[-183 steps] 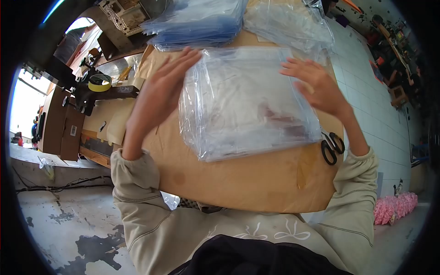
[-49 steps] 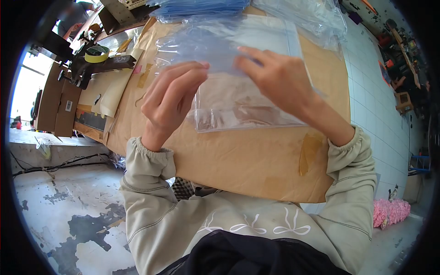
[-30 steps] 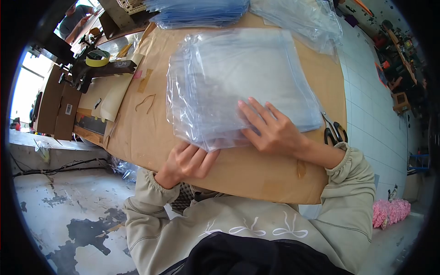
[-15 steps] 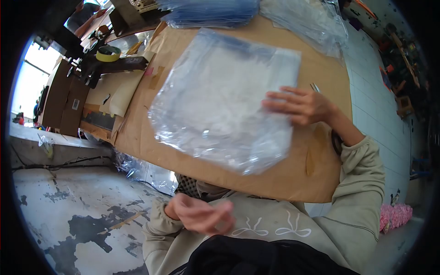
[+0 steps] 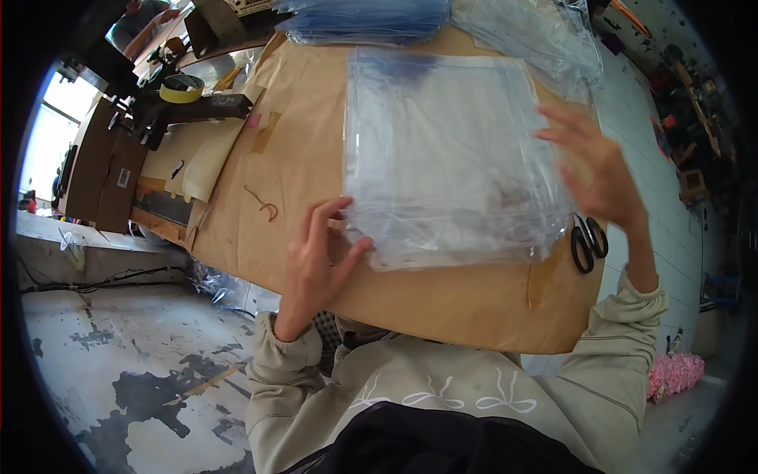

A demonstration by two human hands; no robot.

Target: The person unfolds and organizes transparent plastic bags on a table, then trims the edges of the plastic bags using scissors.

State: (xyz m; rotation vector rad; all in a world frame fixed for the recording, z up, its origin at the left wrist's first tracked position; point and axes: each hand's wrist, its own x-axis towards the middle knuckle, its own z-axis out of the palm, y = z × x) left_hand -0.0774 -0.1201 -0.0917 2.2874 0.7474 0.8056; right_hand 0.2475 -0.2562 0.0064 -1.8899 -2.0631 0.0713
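Observation:
A stack of clear plastic bags [image 5: 446, 150] lies squared up on the brown paper-covered table [image 5: 442, 304]. At its lower left edge is my left hand [image 5: 316, 253], thumb and fingers apart, the tips touching the plastic. My right hand [image 5: 596, 174], slightly blurred, is at the stack's right edge with its fingers spread; whether it touches the bags I cannot tell. Black-handled scissors [image 5: 586, 243] lie below that hand near the table's right edge. Left of the stack is a thin brown loop [image 5: 267, 207], like a rubber band or string.
More bluish plastic bags [image 5: 363, 22] are piled at the far edge, with loose clear plastic [image 5: 533, 39] beside them. At the left stand a dark machine arm [image 5: 201, 109], a tape roll [image 5: 181, 88] and a cardboard box [image 5: 106, 170]. Another person [image 5: 142, 28] is at the upper left.
The plastic bags have turned straighter and shifted right. My left hand has come up from my lap to their left edge. My right hand has moved right, off their surface, uncovering the scissors.

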